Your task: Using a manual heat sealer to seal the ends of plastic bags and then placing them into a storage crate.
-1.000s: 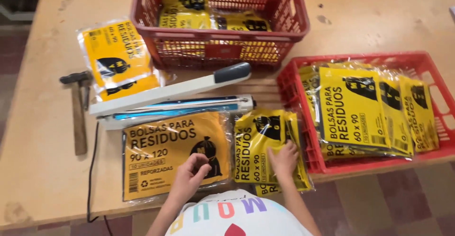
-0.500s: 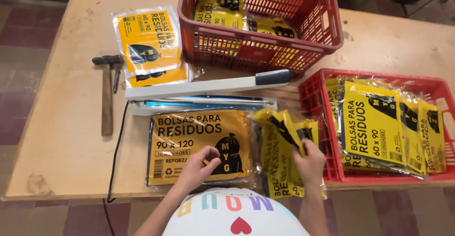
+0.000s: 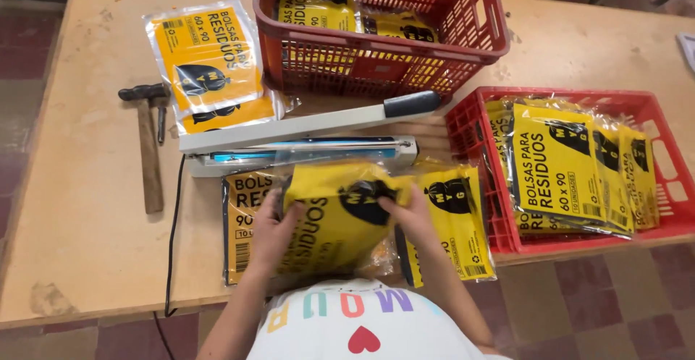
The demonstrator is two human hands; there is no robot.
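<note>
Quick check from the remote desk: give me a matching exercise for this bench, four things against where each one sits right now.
Things:
1. hammer
2. heat sealer
3. deep red crate
4. shallow red crate

Places:
A. far side of the table, behind the sealer
B. left of the sealer
C. right end of the table
D. just beyond the yellow packet held by both hands

Pairs: 1-B, 2-D, 3-A, 4-C
</note>
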